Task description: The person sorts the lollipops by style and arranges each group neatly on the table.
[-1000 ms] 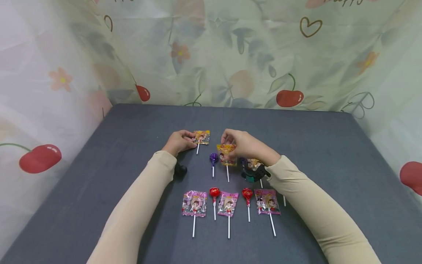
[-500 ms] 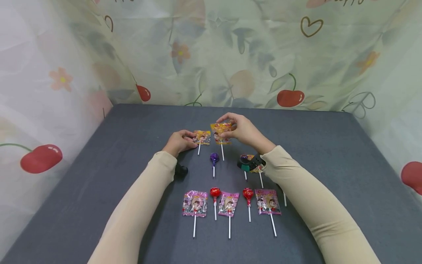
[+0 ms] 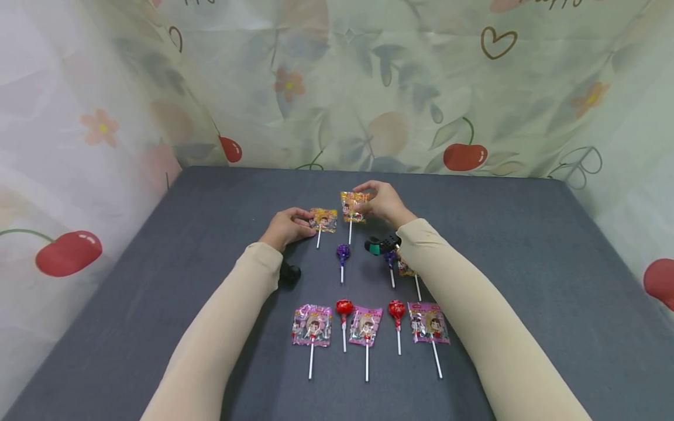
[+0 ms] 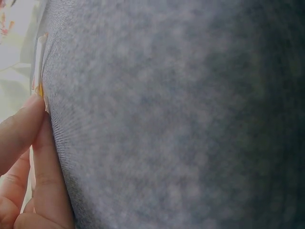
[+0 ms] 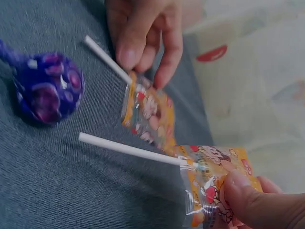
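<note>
My left hand (image 3: 288,228) pinches the left edge of a yellow-wrapped lollipop (image 3: 323,220) lying near the table's back. To its right, my right hand (image 3: 384,203) holds a second yellow-wrapped lollipop (image 3: 351,206) between thumb and fingers, stick toward me. In the right wrist view the two wrappers, the left hand's (image 5: 150,112) and the right hand's (image 5: 217,179), touch or overlap at their corners. A purple lollipop (image 3: 343,252) lies just in front of them. The left wrist view shows the left fingers (image 4: 45,171) at a wrapper's edge.
Another purple lollipop (image 3: 390,258) and a yellow-wrapped one (image 3: 405,268) lie partly under my right wrist. Nearer me, a row holds pink-wrapped lollipops (image 3: 312,325) with red ones (image 3: 344,307) between them. Patterned cloth (image 3: 347,88) hangs behind the grey table (image 3: 221,199).
My right hand has carried its yellow-wrapped lollipop away from me and slightly left, up beside the one at my left hand. The left hand has stayed in place.
</note>
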Motion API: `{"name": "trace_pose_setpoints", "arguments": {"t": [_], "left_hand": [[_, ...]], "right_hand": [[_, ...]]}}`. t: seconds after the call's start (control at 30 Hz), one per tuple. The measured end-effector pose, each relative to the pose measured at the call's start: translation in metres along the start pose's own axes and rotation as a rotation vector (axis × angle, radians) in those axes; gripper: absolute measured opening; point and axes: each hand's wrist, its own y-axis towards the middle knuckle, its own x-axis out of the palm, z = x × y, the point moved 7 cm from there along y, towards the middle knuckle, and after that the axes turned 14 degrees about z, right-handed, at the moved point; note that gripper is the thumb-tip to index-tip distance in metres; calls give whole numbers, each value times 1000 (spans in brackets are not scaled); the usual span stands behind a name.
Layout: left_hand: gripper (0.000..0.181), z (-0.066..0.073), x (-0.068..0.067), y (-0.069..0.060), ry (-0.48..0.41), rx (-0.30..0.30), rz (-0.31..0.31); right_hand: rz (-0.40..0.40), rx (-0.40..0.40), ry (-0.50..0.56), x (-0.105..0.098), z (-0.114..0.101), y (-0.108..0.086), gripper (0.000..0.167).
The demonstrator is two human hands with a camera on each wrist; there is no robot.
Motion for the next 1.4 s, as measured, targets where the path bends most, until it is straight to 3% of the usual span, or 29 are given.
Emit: {"name": "trace_pose_setpoints", "arguments": {"t": [0.17, 0.33, 0.57, 0.7, 0.9, 1.2, 1.4], "left_hand": [[44, -1, 1, -2, -7, 6, -1], [43, -3, 1, -3, 22, -11, 15], [42, 0, 2, -4, 4, 12, 14], [41, 1, 2, -4, 17, 13, 11], [41, 0, 4, -1, 32, -11, 21], [43, 1, 3, -3, 21, -10, 24], [42, -1, 4, 2, 35, -20, 33]], "right_hand": [[29, 63, 17, 9, 15, 8, 45], [26, 98, -30, 19, 26, 10, 44], [55, -15, -312, 20, 20, 7, 36], [62, -57, -401, 19, 16, 5, 34], [74, -80, -443, 18, 13, 3, 35], [78, -91, -412, 17, 15, 4, 33], [79, -109, -420, 17, 15, 5, 33]]}}
